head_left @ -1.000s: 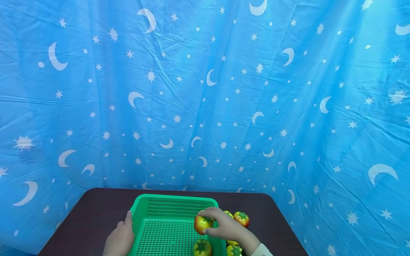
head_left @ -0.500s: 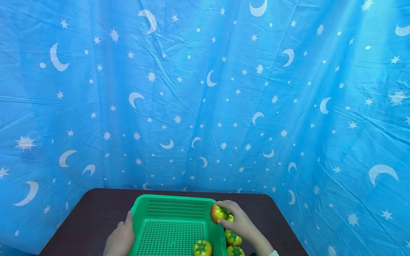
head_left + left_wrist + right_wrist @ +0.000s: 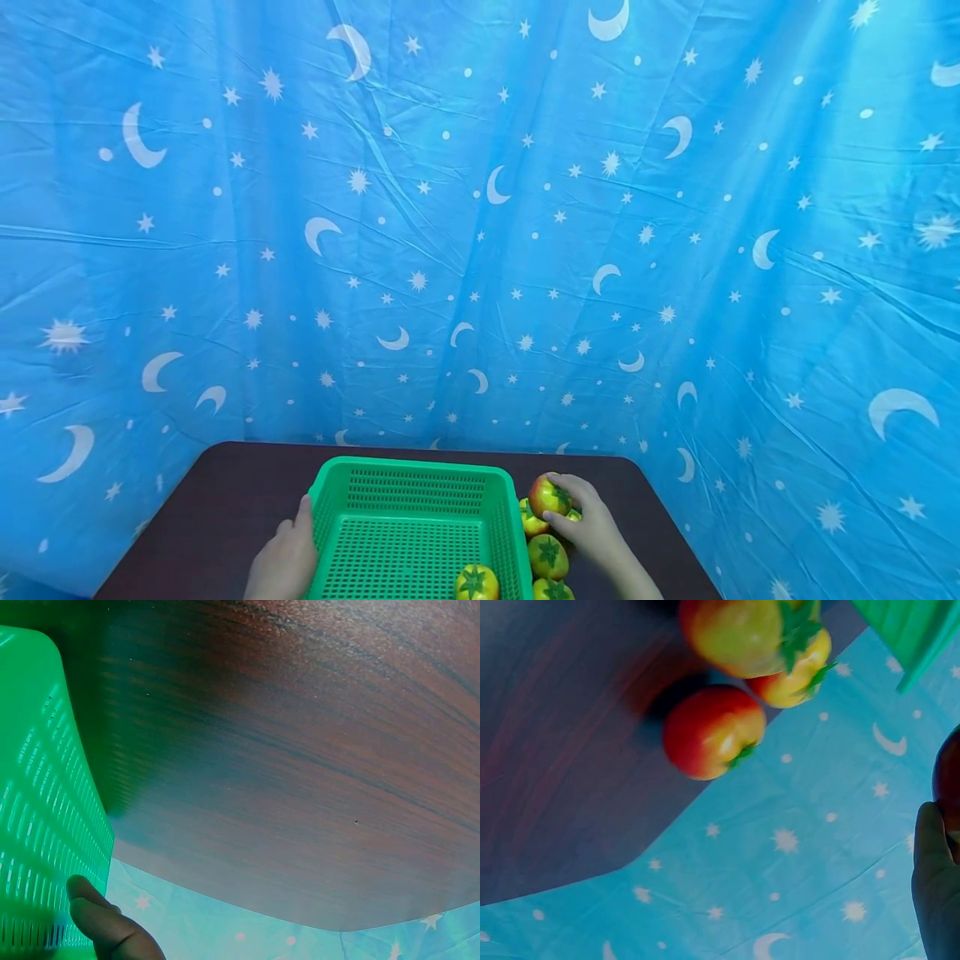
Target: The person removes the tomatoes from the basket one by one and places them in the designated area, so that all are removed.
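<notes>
My right hand (image 3: 596, 521) grips a red-and-yellow tomato (image 3: 549, 495) with a green leafy top, thumb on one side and fingers on the other. It is above several more tomatoes (image 3: 548, 557) lined up along the outside of the green basket's (image 3: 416, 467) right wall. At the right edge of the right wrist view, the held tomato (image 3: 949, 784) looks dark and is partly cut off. One tomato (image 3: 477, 582) sits inside the basket, near its front right. My left hand (image 3: 285, 554) touches the basket's left side; in the left wrist view its fingers (image 3: 101, 919) lie against the slotted outer wall.
A dark wood-grain table (image 3: 202, 508) bears everything. Behind it and at the sides hangs a blue curtain (image 3: 480, 250) with moons and stars. In the right wrist view a tomato (image 3: 714, 733) lies near the table edge, beside two others.
My right hand has carried the tomato from over the basket's right part rightward, past its wall, to the tomatoes outside. The left hand stays at the basket's left side.
</notes>
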`<state>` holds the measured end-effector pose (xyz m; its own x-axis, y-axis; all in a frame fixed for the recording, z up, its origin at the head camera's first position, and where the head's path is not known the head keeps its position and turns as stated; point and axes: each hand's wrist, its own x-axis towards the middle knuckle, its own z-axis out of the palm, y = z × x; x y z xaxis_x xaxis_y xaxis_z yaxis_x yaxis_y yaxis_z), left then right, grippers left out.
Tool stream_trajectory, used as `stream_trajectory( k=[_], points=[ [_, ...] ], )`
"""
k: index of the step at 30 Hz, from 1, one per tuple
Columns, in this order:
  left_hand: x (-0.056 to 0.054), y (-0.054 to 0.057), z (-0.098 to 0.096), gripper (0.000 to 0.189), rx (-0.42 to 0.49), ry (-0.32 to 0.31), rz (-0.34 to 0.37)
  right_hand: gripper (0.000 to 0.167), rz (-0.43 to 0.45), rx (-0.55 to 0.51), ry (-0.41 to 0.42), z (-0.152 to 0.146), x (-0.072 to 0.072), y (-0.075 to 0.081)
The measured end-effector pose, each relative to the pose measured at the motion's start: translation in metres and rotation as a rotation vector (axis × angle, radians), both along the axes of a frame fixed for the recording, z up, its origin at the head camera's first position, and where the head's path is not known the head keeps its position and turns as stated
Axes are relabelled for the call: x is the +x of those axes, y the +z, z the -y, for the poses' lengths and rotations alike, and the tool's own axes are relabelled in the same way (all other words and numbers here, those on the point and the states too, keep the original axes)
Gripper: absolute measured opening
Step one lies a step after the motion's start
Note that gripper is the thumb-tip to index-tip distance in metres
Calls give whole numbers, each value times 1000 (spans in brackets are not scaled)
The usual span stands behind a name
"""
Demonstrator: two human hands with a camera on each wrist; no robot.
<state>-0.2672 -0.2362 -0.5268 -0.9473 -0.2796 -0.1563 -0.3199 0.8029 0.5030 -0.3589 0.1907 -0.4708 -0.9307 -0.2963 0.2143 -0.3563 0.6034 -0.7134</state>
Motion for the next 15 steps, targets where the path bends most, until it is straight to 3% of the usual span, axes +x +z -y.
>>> stream_trajectory(
  k=[9,15],
  points=[
    [0,0,-1,61,5,-2,-8,53,33,0,-210,-27,-6,-8],
    [1,-1,-1,61,8,-8,-21,55,48,49,-288,-48,-7,-15]
  ],
)
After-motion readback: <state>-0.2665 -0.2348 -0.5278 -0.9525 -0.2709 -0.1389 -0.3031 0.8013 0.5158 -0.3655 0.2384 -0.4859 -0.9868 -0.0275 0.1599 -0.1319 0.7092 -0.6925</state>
